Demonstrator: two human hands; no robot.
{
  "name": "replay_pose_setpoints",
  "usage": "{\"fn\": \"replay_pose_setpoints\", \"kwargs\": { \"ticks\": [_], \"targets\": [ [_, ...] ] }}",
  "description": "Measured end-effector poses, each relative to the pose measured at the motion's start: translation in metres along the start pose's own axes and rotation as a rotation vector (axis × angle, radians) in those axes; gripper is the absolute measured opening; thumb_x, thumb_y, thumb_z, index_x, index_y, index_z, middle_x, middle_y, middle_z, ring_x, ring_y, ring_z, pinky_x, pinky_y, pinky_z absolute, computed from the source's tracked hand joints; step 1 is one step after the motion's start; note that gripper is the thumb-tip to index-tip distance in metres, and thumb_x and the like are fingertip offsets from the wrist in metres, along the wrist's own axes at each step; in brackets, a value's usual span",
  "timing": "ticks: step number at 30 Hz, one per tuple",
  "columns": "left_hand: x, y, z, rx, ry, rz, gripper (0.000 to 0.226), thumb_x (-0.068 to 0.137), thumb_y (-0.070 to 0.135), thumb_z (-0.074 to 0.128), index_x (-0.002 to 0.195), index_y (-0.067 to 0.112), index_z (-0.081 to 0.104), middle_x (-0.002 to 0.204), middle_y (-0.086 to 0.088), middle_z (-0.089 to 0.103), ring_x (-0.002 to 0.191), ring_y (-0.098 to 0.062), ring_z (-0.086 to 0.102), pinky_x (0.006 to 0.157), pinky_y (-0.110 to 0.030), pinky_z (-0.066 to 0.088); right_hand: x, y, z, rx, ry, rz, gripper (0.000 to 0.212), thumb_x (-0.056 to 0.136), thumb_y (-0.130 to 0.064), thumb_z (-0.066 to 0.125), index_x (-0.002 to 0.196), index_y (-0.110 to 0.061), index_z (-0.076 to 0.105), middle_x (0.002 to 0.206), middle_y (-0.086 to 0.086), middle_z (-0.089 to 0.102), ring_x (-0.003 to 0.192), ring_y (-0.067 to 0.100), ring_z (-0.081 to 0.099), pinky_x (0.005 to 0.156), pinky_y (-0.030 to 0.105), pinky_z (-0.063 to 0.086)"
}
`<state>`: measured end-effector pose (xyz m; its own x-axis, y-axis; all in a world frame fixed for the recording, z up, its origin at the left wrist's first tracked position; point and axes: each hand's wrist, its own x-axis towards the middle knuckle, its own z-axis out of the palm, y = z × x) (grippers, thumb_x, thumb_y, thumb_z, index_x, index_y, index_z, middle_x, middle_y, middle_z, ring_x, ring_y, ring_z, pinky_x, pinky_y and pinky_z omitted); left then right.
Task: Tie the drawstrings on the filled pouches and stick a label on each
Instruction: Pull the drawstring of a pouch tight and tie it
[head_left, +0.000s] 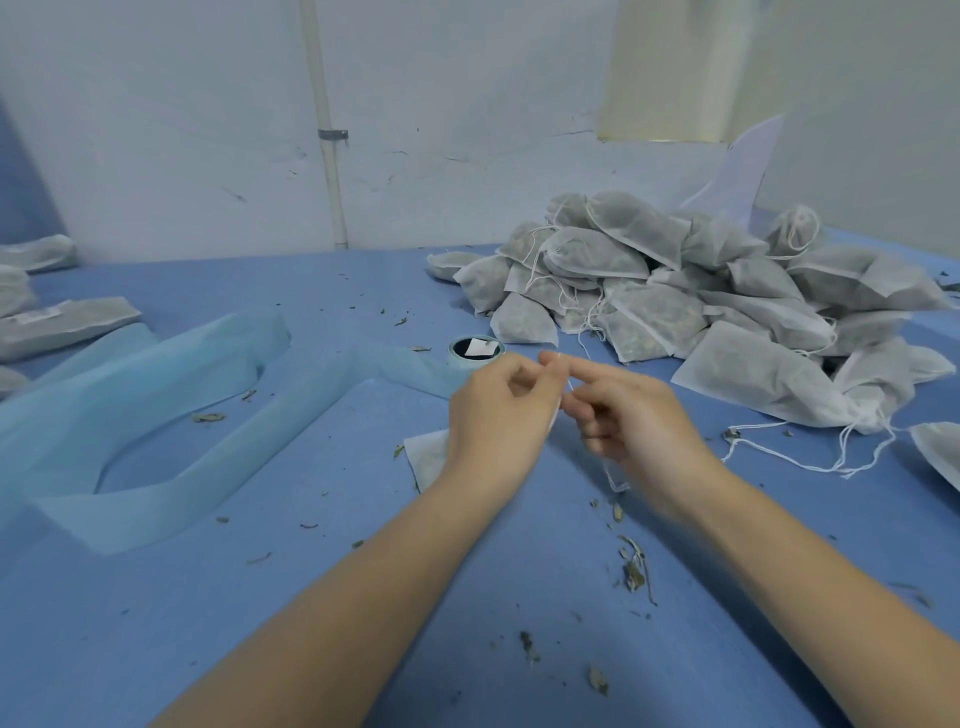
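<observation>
I'm pinching the drawstring (567, 387) between both hands, left hand (498, 410) and right hand (631, 410) meeting just in front of the label roll (475, 352), so it's staying taut for knotting. The pouch (427, 458) is lying mostly hidden under my left hand; its axis I can't tell, while the string is running toward me.

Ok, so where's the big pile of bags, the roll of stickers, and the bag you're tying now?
pile of pouches (691, 291): head view, on a pouch near the heap's middle.
label roll (475, 349): head view, on the roll's top.
pouch being tied (427, 457): head view, on the corner showing beside the left wrist.
</observation>
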<state>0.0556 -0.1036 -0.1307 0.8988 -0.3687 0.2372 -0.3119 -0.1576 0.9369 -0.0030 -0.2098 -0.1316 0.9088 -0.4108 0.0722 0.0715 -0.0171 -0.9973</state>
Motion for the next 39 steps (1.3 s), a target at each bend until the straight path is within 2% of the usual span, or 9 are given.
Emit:
{"fn": "replay_pose_setpoints", "kwargs": {
  "ticks": [4, 11, 15, 20, 26, 30, 32, 37, 39],
  "targets": [
    [0.001, 0.0, -0.003, 0.019, 0.0, -0.007, 0.025, 0.088, 0.035, 0.061, 0.08, 0.015, 0.071, 0.076, 0.005, 0.072, 0.079, -0.008, 0.065, 0.077, -0.024, 0.046, -0.003, 0.001, 0.0, -0.37, 0.01, -0.105, 0.048, 0.09, -0.005, 0.039, 0.112, -0.036, 0.068, 0.057, -0.006, 0.043, 0.05, 0.01, 0.031, 0.046, 0.019, 0.03],
    [0.0, 0.002, -0.001, 0.141, 0.028, 0.024, 0.016, 0.085, 0.027, 0.062, 0.081, 0.017, 0.073, 0.076, 0.005, 0.072, 0.078, -0.008, 0.065, 0.072, -0.018, 0.043, -0.003, 0.004, 0.004, -0.533, 0.04, -0.208, 0.04, 0.095, -0.006, 0.045, 0.122, -0.029, 0.06, 0.047, -0.019, 0.051, 0.045, -0.003, 0.045, 0.048, 0.007, 0.034],
    [-0.001, 0.002, 0.0, 0.261, 0.051, 0.08, 0.018, 0.089, 0.021, 0.055, 0.085, 0.012, 0.071, 0.083, 0.001, 0.071, 0.084, -0.014, 0.063, 0.069, -0.017, 0.037, -0.004, 0.004, 0.005, -0.662, 0.048, -0.254, 0.031, 0.093, -0.007, 0.048, 0.112, -0.026, 0.063, 0.053, -0.014, 0.055, 0.051, -0.003, 0.049, 0.055, 0.008, 0.035],
    [0.0, 0.001, 0.004, 0.278, 0.087, 0.078, 0.018, 0.09, 0.019, 0.052, 0.087, 0.012, 0.068, 0.084, -0.001, 0.069, 0.084, -0.017, 0.061, 0.067, -0.018, 0.033, 0.001, 0.011, 0.013, -0.825, 0.132, -0.327, 0.014, 0.093, -0.011, 0.049, 0.105, -0.019, 0.05, 0.066, -0.008, 0.058, 0.061, 0.0, 0.051, 0.06, 0.01, 0.038],
    [0.005, -0.003, -0.001, 0.129, 0.117, 0.008, 0.016, 0.09, 0.022, 0.058, 0.079, 0.015, 0.068, 0.062, 0.015, 0.058, 0.062, 0.001, 0.053, 0.06, -0.008, 0.036, 0.002, 0.007, 0.015, -0.725, 0.282, -0.349, 0.029, 0.09, -0.021, 0.063, 0.089, -0.017, 0.035, 0.064, -0.009, 0.053, 0.056, -0.003, 0.049, 0.059, 0.004, 0.037],
    [0.004, -0.004, -0.003, -0.049, 0.109, -0.05, 0.014, 0.088, 0.021, 0.059, 0.078, 0.018, 0.068, 0.071, 0.013, 0.068, 0.07, 0.0, 0.06, 0.06, -0.005, 0.039, 0.004, 0.009, 0.008, -0.482, 0.229, -0.144, 0.01, 0.089, -0.028, 0.063, 0.086, -0.025, 0.054, 0.053, -0.013, 0.054, 0.054, 0.0, 0.048, 0.056, 0.011, 0.036],
    [0.004, -0.005, -0.005, -0.13, 0.095, -0.068, 0.014, 0.087, 0.02, 0.061, 0.077, 0.02, 0.07, 0.074, 0.01, 0.071, 0.076, -0.007, 0.063, 0.068, -0.014, 0.044, 0.004, 0.009, 0.002, -0.387, 0.174, -0.067, 0.009, 0.089, -0.029, 0.064, 0.082, -0.025, 0.068, 0.057, -0.014, 0.054, 0.057, 0.006, 0.047, 0.061, 0.02, 0.038],
    [0.0, -0.002, -0.011, -0.276, -0.096, -0.045, 0.02, 0.085, 0.017, 0.066, 0.069, 0.025, 0.074, 0.081, 0.001, 0.071, 0.089, -0.018, 0.062, 0.095, -0.039, 0.045, 0.002, -0.002, -0.011, -0.354, 0.055, -0.045, 0.013, 0.088, -0.031, 0.067, 0.083, -0.022, 0.075, 0.051, -0.023, 0.055, 0.049, -0.008, 0.049, 0.05, 0.006, 0.035],
    [-0.001, -0.003, -0.013, -0.157, -0.151, 0.036, 0.018, 0.085, 0.02, 0.067, 0.069, 0.026, 0.073, 0.086, -0.005, 0.069, 0.087, -0.015, 0.061, 0.09, -0.027, 0.045, 0.001, -0.006, -0.018, -0.392, 0.056, -0.061, 0.015, 0.084, -0.035, 0.069, 0.078, -0.023, 0.076, 0.047, -0.019, 0.05, 0.044, -0.002, 0.043, 0.045, 0.007, 0.032]
  ]
}}
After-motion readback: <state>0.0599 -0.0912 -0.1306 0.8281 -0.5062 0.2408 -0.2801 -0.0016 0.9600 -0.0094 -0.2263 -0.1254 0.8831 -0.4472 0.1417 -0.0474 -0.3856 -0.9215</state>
